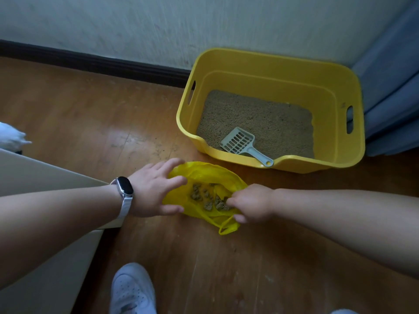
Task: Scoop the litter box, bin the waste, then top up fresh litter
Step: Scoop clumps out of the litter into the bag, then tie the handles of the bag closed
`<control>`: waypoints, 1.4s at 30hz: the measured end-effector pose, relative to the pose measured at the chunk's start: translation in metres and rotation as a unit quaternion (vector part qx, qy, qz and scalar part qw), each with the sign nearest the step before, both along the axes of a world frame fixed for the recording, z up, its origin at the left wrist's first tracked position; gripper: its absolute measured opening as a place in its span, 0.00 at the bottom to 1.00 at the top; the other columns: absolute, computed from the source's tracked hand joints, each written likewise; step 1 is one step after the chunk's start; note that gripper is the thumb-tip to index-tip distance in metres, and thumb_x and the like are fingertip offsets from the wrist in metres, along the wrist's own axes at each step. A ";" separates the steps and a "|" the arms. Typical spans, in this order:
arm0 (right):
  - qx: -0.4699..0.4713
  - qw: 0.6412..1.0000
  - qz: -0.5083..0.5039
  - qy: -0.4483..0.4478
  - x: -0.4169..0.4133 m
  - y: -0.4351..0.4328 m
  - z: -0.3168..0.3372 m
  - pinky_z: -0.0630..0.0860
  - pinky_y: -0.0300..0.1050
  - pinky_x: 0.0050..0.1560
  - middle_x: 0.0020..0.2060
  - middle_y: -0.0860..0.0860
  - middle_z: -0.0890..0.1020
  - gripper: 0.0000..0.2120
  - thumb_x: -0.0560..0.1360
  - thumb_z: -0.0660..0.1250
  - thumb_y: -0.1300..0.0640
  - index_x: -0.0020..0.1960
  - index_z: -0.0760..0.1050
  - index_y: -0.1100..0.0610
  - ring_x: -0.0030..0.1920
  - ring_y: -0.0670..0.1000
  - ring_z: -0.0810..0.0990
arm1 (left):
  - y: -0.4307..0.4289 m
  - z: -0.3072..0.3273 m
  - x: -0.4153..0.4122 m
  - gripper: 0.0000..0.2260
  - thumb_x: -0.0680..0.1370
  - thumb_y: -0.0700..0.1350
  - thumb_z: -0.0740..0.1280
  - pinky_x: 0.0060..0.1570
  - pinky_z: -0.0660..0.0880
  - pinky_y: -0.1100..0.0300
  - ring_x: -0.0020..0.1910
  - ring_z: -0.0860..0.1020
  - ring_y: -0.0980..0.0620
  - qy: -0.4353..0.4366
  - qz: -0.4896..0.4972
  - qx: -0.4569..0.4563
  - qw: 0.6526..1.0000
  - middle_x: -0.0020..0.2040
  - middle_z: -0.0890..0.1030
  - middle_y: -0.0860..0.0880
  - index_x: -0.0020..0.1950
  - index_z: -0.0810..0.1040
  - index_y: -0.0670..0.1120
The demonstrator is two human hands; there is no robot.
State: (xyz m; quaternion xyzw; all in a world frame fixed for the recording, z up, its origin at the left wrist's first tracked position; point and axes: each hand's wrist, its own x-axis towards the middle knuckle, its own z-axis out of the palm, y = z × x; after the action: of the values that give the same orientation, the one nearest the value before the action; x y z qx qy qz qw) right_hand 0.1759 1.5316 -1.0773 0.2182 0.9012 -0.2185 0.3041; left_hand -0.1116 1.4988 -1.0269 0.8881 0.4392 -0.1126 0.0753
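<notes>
In the centre of the frame the yellow bag (204, 175) lay on the wooden floor (90, 109), clumps of waste (210, 199) in its open mouth; my left hand (156, 189), fingers spread and nearly straight, touched its left edge; my right hand (251, 203) pinched the right rim with curled fingers; at upper right stood the yellow litter box (340, 164), the grey scoop (240, 141) lying on the litter (260, 116), handle against the front lip.

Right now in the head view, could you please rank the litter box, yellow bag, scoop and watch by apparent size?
1. litter box
2. yellow bag, partly covered by the hands
3. scoop
4. watch, smallest even though it is nearest the camera
</notes>
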 end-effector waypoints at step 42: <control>-0.072 0.771 -0.505 0.381 0.031 0.035 0.160 0.69 0.41 0.31 0.28 0.48 0.75 0.04 0.76 0.66 0.61 0.41 0.76 0.56 0.29 0.47 0.70 | 0.058 0.092 0.079 0.07 0.75 0.49 0.67 0.32 0.72 0.60 0.31 0.74 0.54 -0.480 0.234 -0.064 0.843 0.33 0.80 0.51 0.39 0.77 0.49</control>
State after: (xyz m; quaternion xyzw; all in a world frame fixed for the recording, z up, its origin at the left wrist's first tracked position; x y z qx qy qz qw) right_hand 0.2064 1.5666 -0.9172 0.5183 0.6850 -0.4698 -0.2036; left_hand -0.0325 1.5568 -0.9348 0.6950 0.5352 0.3208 0.3572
